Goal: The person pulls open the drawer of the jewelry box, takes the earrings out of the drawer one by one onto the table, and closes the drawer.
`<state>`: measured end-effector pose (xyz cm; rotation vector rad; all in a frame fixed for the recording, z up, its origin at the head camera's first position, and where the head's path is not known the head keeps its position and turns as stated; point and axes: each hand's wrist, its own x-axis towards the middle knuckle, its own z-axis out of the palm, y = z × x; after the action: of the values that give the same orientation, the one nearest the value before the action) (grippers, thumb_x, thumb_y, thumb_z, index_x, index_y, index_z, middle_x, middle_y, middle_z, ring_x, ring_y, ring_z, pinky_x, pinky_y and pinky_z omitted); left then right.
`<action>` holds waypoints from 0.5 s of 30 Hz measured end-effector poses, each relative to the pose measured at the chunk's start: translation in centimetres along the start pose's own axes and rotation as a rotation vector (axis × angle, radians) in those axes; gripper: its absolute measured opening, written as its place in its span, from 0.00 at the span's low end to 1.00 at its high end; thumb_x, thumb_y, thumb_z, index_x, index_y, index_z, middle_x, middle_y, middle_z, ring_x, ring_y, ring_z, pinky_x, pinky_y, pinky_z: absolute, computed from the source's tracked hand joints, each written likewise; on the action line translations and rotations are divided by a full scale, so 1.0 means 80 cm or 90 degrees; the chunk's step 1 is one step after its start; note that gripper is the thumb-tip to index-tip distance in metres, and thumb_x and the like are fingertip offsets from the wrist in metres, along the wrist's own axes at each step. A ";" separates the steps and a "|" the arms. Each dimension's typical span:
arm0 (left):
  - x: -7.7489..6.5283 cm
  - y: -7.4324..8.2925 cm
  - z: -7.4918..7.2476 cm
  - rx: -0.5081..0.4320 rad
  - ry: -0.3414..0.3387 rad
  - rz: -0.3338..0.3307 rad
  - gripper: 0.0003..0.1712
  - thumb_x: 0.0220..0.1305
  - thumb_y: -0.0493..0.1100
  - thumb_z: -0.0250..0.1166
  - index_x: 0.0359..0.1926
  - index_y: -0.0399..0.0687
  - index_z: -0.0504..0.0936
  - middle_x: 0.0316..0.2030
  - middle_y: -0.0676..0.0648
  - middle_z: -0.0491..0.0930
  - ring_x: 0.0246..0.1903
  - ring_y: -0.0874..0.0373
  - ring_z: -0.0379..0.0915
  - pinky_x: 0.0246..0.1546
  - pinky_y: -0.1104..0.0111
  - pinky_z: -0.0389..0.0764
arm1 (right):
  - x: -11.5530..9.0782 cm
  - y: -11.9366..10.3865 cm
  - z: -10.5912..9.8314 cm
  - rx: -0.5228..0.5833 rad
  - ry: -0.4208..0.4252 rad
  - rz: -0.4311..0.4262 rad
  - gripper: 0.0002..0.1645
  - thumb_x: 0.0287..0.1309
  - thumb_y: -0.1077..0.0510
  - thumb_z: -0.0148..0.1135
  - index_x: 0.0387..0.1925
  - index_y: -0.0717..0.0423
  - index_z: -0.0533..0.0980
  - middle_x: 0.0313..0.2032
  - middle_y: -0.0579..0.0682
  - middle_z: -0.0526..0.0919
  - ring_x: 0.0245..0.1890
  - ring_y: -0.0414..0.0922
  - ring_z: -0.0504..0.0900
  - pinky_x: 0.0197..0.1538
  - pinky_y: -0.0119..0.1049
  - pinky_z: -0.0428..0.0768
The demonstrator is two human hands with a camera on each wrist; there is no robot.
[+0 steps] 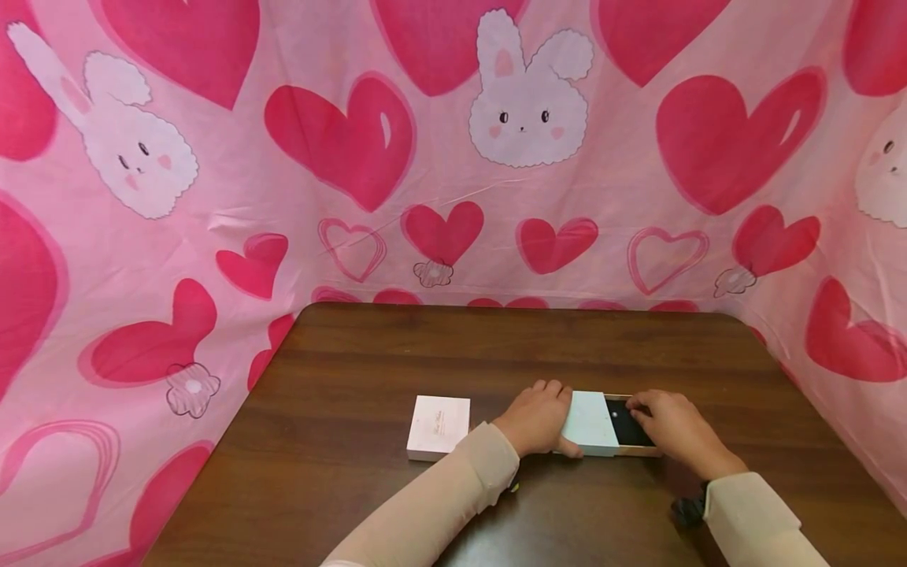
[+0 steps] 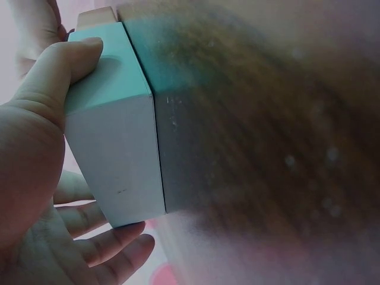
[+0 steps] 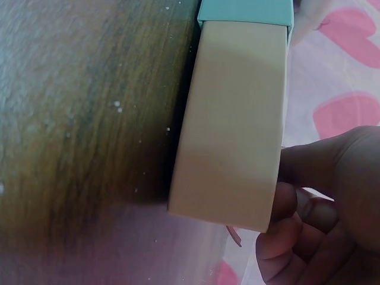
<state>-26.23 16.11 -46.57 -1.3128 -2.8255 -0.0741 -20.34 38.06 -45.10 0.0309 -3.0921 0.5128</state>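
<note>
A mint-green box sleeve (image 1: 590,425) lies on the table with its cream drawer (image 3: 231,124) pulled partly out to the right. My left hand (image 1: 536,417) grips the sleeve's left end, with the thumb (image 2: 89,53) on its near side and the fingers round the far side. Inside the drawer is a black insert (image 1: 629,425) with a tiny shiny piece on it. My right hand (image 1: 673,425) is over the drawer's right part, fingers curled and the fingertips at the insert. What lies between those fingertips is hidden. A thin reddish strip (image 3: 234,236) shows by the drawer's end.
A closed pale pink box (image 1: 439,425) with small lettering sits left of my left hand on the brown wooden table (image 1: 354,354). Behind and at both sides hangs a pink cloth (image 1: 425,181) with hearts and rabbits.
</note>
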 end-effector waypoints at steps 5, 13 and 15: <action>-0.001 0.000 -0.001 0.006 -0.006 0.000 0.57 0.32 0.78 0.58 0.60 0.48 0.64 0.50 0.52 0.66 0.46 0.59 0.60 0.50 0.68 0.64 | -0.002 0.001 -0.001 0.002 0.013 -0.008 0.11 0.53 0.59 0.61 0.40 0.55 0.79 0.39 0.55 0.78 0.38 0.51 0.74 0.43 0.56 0.69; 0.000 -0.001 -0.001 -0.004 -0.008 -0.001 0.57 0.32 0.78 0.58 0.60 0.48 0.64 0.51 0.52 0.65 0.47 0.59 0.60 0.51 0.68 0.63 | -0.003 0.003 -0.003 -0.007 0.035 -0.018 0.10 0.52 0.60 0.61 0.38 0.56 0.80 0.38 0.54 0.79 0.36 0.51 0.75 0.41 0.55 0.70; 0.000 -0.002 -0.001 -0.007 -0.008 -0.001 0.57 0.32 0.78 0.58 0.60 0.48 0.64 0.51 0.52 0.65 0.47 0.59 0.60 0.51 0.68 0.63 | -0.002 0.004 -0.003 -0.006 0.034 -0.017 0.10 0.52 0.60 0.61 0.38 0.56 0.80 0.38 0.54 0.79 0.37 0.51 0.75 0.41 0.55 0.70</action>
<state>-26.35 16.04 -46.53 -1.3177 -2.8404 -0.0820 -20.18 38.45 -44.99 0.0578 -3.0377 0.4903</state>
